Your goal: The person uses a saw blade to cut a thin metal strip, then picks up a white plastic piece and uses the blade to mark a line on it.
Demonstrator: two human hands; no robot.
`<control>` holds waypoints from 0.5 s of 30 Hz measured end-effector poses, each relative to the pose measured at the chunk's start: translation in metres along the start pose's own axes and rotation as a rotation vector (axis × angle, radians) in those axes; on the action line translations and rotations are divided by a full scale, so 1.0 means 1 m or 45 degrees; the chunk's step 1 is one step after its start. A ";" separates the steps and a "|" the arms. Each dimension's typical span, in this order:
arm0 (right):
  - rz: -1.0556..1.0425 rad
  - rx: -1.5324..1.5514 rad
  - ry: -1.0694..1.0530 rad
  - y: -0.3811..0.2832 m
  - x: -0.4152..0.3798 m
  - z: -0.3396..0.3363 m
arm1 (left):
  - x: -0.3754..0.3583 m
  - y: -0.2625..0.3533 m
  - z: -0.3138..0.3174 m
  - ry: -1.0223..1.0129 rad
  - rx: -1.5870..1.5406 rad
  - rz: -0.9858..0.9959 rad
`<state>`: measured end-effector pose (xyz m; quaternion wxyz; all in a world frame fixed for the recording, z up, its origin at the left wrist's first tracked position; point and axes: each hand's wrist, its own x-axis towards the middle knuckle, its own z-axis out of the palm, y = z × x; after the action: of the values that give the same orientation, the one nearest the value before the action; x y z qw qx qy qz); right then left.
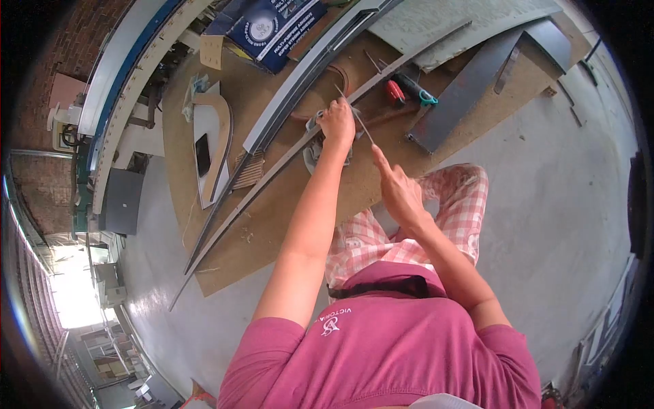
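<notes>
My left hand [337, 124] is closed over a long, narrow grey strip [272, 172] that runs diagonally across the brown board. In my right hand [398, 192] is a slim metal blade [364, 126], the index finger stretched along it. The blade slants up past my left fingers and crosses the strip there. A grey clamp-like metal piece [313, 123] sits beside my left hand, partly hidden by it. Just beyond lie a red-handled tool [394, 92] and a black-and-teal tool [417, 90].
The brown board [272, 255] lies on the grey floor [538, 204]. Grey moulded trim [286, 95] and a blue adhesive box [276, 31] are at the back. A curved wooden piece [219, 129] and a phone-like black object [202, 155] lie left; a dark flat panel [463, 99] lies right.
</notes>
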<state>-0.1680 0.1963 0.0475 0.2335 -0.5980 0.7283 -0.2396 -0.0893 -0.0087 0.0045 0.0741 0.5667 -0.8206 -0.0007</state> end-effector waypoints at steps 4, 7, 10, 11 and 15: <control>-0.047 0.013 0.068 -0.003 0.022 0.003 | 0.003 -0.001 0.000 0.015 0.036 0.000; 0.016 0.002 -0.038 -0.004 0.004 -0.007 | 0.004 0.001 -0.002 0.038 0.046 -0.006; 0.001 0.002 0.008 -0.001 -0.003 -0.004 | 0.003 0.002 -0.002 0.024 0.028 -0.014; 0.009 0.010 -0.004 0.000 -0.001 0.000 | 0.000 0.002 -0.003 0.018 0.007 -0.009; -0.038 -0.014 0.055 0.000 0.015 0.002 | 0.003 0.002 -0.005 0.013 0.026 -0.028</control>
<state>-0.1695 0.1819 0.0453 0.2108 -0.6049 0.7254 -0.2518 -0.0917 -0.0106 0.0100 0.0726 0.5763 -0.8139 0.0099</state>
